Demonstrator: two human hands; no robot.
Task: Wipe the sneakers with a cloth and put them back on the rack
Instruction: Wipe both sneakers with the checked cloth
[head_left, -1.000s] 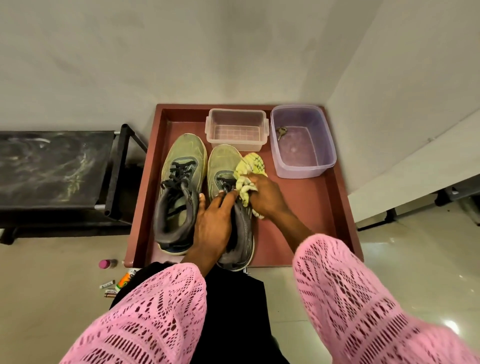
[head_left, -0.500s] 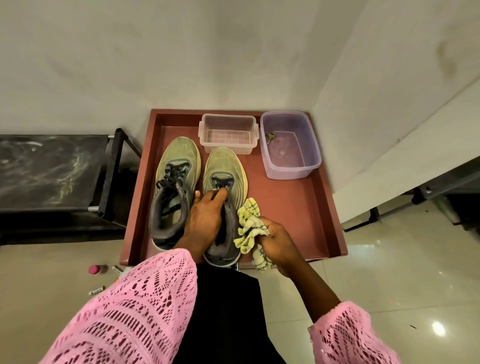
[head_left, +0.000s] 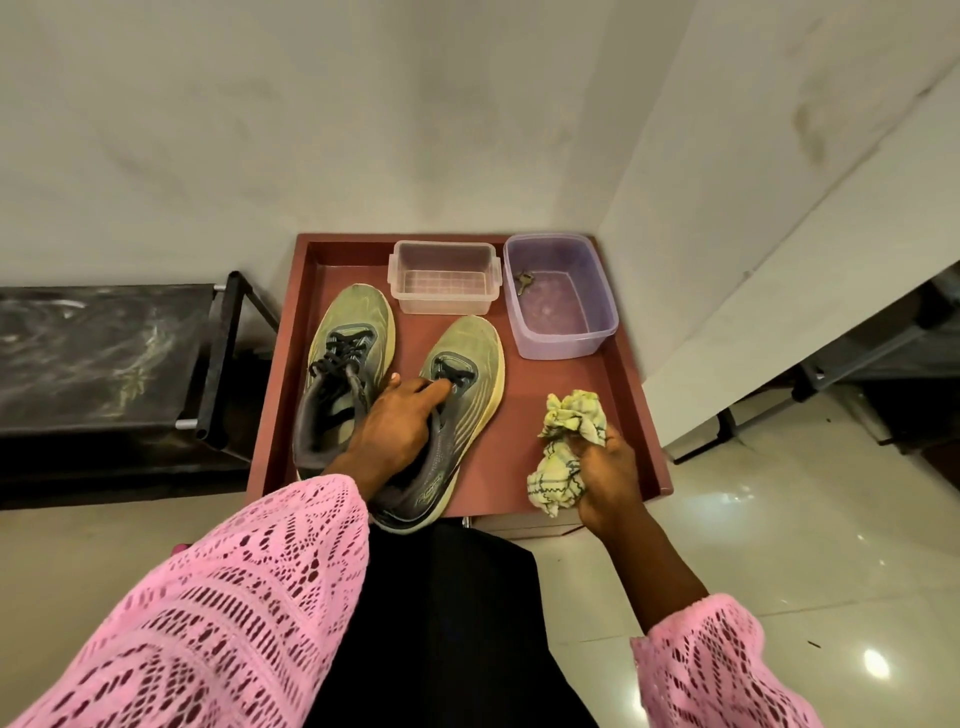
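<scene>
Left hand (head_left: 397, 426) grips the right-side sneaker (head_left: 447, 415) at tongue and collar, heel overhanging the red tray (head_left: 631, 415). Right hand (head_left: 605, 478) fisted around the crumpled cloth (head_left: 566, 447), clear of the shoe. Sneaker likely light, upper soft; collar hold seems soundest.

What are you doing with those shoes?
A person is cleaning a pair of sneakers on a red tray. The left hand grips the right sneaker at its opening, angled with its heel over the tray's near edge. The right hand holds a crumpled yellow cloth off to the side, not touching it. The left sneaker lies flat beside it.
</scene>
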